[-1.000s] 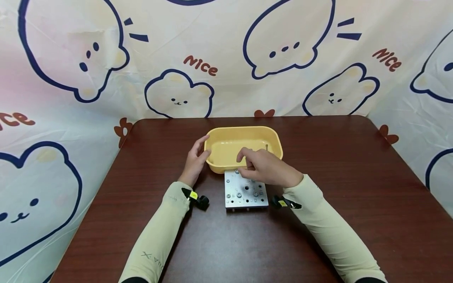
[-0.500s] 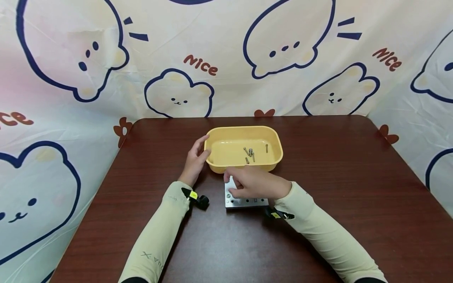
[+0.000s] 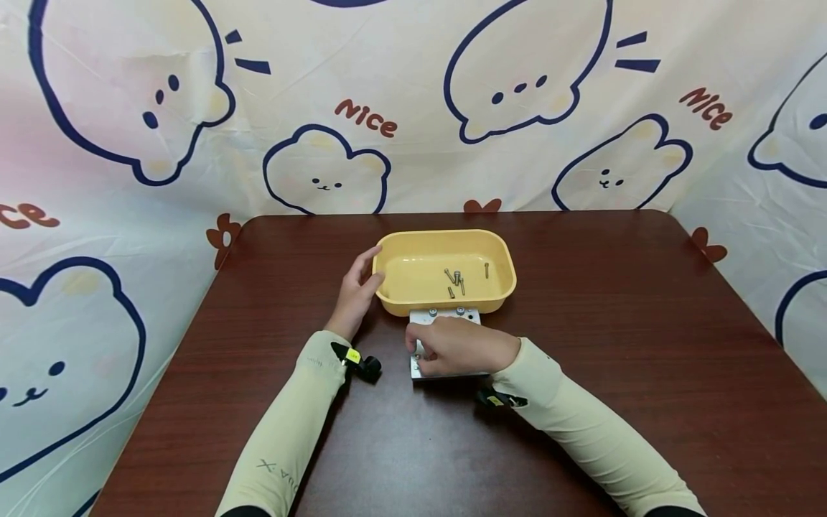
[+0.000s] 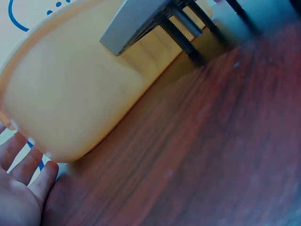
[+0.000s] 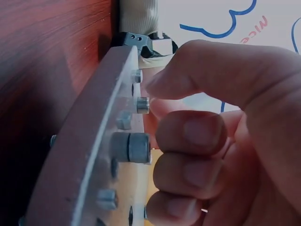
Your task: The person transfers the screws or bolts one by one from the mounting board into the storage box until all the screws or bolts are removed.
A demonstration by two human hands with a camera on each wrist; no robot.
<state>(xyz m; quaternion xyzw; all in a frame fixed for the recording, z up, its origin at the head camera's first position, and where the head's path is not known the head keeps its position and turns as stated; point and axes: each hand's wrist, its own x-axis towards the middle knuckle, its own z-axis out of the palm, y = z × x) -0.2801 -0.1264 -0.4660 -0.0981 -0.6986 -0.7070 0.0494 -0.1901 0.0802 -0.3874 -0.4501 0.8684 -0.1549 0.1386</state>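
In the head view, my left hand [image 3: 352,301] rests at the left end of a yellow plastic tray [image 3: 394,309], thumb and index fingertip at its rim. In the left wrist view its fingers [image 4: 45,178] lie fairly straight beside the tray wall. My right hand [image 3: 461,343] is over a silver metal plate [image 3: 446,313] studded with screws. Its thumb and index finger pinch a screw [image 5: 142,105] near the plate's left front corner, while the other fingers are curled in. A thicker bolt [image 5: 138,147] stands beside them. The right hand covers most of the plate in the head view.
Several loose screws [image 3: 457,278] lie in the tray, one [image 3: 487,271] apart on the right. Threaded shanks [image 4: 178,37] project beneath the plate, which stands raised above the dark wooden table [image 3: 581,301]. A printed cloth [image 3: 413,86] hangs behind the table.
My right hand has moved from the tray's front edge toward the near left corner of the plate, uncovering the loose screws in the tray. The left hand has stayed put.
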